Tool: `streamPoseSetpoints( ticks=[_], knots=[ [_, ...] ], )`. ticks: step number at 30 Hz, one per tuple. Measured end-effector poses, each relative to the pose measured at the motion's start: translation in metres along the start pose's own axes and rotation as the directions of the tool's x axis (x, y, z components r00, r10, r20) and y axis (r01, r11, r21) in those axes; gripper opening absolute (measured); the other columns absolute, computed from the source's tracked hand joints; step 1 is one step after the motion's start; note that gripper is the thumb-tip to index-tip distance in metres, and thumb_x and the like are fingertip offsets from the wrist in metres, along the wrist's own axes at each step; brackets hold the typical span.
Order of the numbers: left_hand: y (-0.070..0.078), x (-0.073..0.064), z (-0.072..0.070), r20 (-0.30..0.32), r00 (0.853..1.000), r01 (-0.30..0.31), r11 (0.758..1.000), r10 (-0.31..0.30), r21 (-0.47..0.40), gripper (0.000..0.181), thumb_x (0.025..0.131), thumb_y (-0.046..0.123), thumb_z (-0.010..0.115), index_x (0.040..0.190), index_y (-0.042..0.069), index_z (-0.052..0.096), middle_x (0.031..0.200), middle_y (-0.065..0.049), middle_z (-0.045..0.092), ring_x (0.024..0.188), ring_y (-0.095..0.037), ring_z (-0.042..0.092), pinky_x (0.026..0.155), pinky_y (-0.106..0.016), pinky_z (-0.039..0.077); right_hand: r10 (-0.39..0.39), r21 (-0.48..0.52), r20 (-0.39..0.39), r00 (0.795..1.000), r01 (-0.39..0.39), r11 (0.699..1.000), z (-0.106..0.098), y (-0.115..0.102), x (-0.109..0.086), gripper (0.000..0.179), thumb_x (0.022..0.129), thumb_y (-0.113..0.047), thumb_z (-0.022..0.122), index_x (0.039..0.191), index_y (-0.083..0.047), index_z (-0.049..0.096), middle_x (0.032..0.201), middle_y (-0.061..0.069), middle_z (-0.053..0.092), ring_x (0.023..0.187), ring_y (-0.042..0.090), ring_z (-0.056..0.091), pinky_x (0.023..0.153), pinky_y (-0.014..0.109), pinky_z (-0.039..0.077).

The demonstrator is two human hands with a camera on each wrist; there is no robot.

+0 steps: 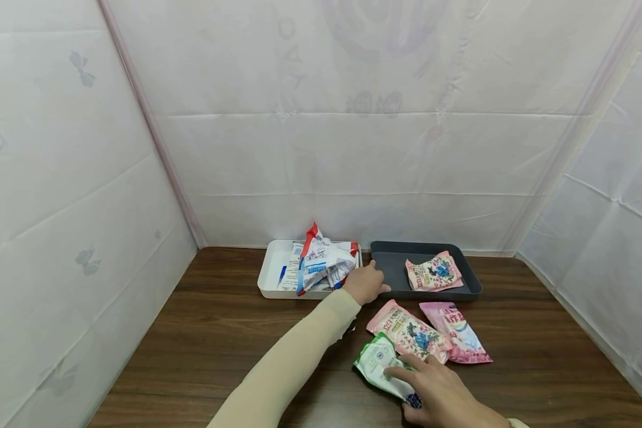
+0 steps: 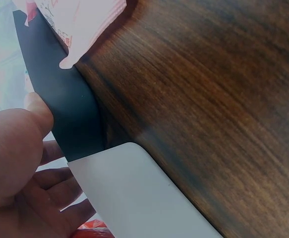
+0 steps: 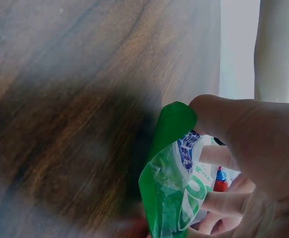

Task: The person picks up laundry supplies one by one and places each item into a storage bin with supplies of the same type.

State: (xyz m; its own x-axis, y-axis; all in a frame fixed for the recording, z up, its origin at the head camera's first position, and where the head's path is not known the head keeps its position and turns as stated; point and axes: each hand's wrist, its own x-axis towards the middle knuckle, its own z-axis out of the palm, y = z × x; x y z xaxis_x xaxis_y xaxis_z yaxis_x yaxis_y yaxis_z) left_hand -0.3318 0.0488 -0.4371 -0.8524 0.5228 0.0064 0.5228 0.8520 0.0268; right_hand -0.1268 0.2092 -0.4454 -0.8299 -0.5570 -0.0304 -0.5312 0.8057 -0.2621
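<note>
My left hand (image 1: 365,284) is where the white tray (image 1: 268,279) and the dark grey tray (image 1: 468,291) meet. In the left wrist view its thumb lies against the dark tray's rim, and its loosely bent fingers are behind the white tray's edge. My right hand (image 1: 438,386) pinches a green-and-white plastic packet (image 1: 378,364) near its lower end, thumb below and fingers over the top. The right wrist view shows the thumb at a green corner of this packet (image 3: 171,129). Just beyond it lies a pink flowered packet (image 1: 406,333), partly overlapped.
Several red, white and blue packets (image 1: 321,261) are piled in the white tray. One pink flowered packet (image 1: 433,272) lies in the dark tray. A magenta packet (image 1: 460,336) rests on the brown wooden table (image 1: 208,333) at the right. White sheeting (image 1: 353,166) encloses the back and sides.
</note>
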Motion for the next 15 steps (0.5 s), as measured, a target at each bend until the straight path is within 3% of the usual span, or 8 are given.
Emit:
streamPoseSetpoints(
  ticks=[7, 9, 15],
  knots=[
    [-0.0005, -0.0008, 0.0003, -0.013, 1.000, -0.009, 1.000, 0.009, 0.003, 0.040, 0.104, 0.047, 0.056, 0.114, 0.015, 0.079, 0.152, -0.018, 0.051, 0.104, -0.023, 0.072, 0.075, -0.033, 0.060, 0.017, 0.050, 0.000, 1.000, -0.017, 0.999, -0.0024, 0.0046, -0.0006, 0.050, 0.075, -0.027, 0.085, 0.124, -0.032, 0.072, 0.136, 0.013, 0.061, 0.114, 0.060, 0.056, 0.074, 0.069, 0.052],
    [-0.0006, -0.0011, 0.0002, -0.017, 1.000, -0.010, 1.000, 0.010, 0.001, 0.040, 0.104, 0.046, 0.057, 0.113, 0.014, 0.079, 0.151, -0.018, 0.052, 0.102, -0.023, 0.072, 0.075, -0.033, 0.060, 0.013, 0.035, -0.010, 1.000, -0.012, 0.999, -0.0022, 0.0055, -0.0010, 0.049, 0.075, -0.027, 0.085, 0.123, -0.032, 0.072, 0.135, 0.011, 0.062, 0.115, 0.057, 0.056, 0.074, 0.067, 0.053],
    [0.0000, -0.0010, -0.0009, -0.010, 1.000, -0.010, 1.000, 0.010, -0.005, 0.040, 0.104, 0.046, 0.058, 0.115, 0.015, 0.079, 0.151, -0.018, 0.052, 0.106, -0.024, 0.072, 0.077, -0.034, 0.060, -0.015, -0.033, -0.047, 0.999, 0.013, 0.999, -0.0010, 0.0064, -0.0032, 0.045, 0.076, -0.029, 0.085, 0.119, -0.034, 0.073, 0.134, 0.005, 0.063, 0.107, 0.033, 0.059, 0.070, 0.051, 0.054]
  ],
)
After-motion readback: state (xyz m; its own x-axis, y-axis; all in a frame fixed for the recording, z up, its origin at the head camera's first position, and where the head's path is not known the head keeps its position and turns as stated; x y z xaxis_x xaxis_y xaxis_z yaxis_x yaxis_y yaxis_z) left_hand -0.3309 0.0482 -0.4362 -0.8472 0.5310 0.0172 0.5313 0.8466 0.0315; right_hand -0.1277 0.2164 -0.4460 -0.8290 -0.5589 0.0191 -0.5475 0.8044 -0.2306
